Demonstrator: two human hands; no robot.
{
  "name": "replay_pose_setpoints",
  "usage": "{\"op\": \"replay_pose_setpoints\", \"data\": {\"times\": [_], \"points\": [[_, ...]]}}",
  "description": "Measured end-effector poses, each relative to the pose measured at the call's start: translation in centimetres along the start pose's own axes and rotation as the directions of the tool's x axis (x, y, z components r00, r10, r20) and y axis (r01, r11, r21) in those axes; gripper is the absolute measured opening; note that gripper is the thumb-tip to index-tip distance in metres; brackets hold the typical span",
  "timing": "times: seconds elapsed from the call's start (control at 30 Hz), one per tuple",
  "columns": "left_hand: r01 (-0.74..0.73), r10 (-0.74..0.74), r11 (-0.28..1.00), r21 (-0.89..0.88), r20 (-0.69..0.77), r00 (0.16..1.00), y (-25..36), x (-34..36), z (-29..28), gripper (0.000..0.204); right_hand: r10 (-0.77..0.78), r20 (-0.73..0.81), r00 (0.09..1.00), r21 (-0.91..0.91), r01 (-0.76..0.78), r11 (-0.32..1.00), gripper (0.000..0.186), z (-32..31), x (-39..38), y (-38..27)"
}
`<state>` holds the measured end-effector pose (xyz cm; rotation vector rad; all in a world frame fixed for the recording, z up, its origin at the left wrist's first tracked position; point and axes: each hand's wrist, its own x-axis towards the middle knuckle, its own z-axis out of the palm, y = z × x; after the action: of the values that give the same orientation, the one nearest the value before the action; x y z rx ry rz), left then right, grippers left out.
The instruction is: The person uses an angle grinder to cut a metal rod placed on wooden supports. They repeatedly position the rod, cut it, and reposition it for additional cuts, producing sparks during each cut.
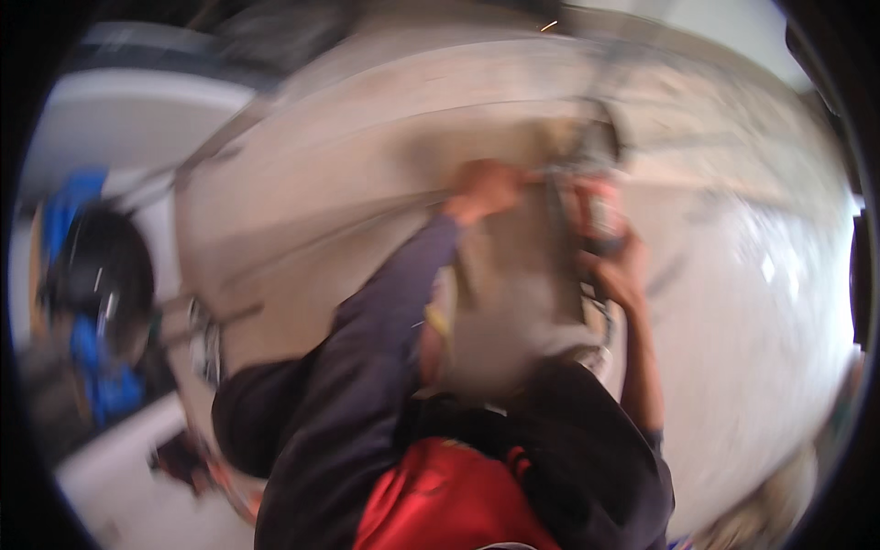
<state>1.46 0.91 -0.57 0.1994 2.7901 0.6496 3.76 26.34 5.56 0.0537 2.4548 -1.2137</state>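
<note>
The whole picture is smeared by motion. An angle grinder (594, 206) with a red body is in front of me, right of centre, its dark round guard or disc (600, 133) at the far end. My right hand (623, 270) is wrapped round the rear of its body. My left hand (490, 188) is closed at its left side, on what looks like the side handle. A long dark strip (566, 247) runs toward me just left of the grinder; blur hides what it is. Whether the disc touches anything I cannot tell.
A brownish floor (302, 174) spreads around me. One bright spark (549, 27) shows at the far edge. At the left stands a black rounded object (105, 266) with blue parts. A blurred dark and reddish object (188, 463) lies lower left.
</note>
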Motion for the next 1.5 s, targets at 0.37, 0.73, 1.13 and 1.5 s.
{"op": "replay_pose_setpoints", "data": {"times": [0.37,0.73,1.13,1.5], "points": [[-0.039,0.015,0.997,-0.064,-0.336,0.942,-1.0,-3.5,4.1,0.034,-0.079,0.083,0.993,0.188,0.063,0.98,0.044,0.1,-1.9,0.3],[0.027,-0.022,0.992,-0.125,0.041,0.999,2.3,-0.3,2.7,0.044,-0.069,0.073,0.995,0.178,0.055,0.983,0.055,-0.5,-1.3,0.8],[-0.025,0.058,0.995,0.099,-0.345,0.937,1.3,-0.2,5.3,0.036,-0.091,-0.018,0.996,0.052,0.092,0.994,0.063,-0.9,-1.2,1.6],[-0.015,0.02,0.999,0.035,-0.128,0.992,1.9,0.7,2.8,0.055,-0.147,-0.091,0.985,0.113,0.156,0.981,0.064,-0.3,-1.3,2.5]]}}
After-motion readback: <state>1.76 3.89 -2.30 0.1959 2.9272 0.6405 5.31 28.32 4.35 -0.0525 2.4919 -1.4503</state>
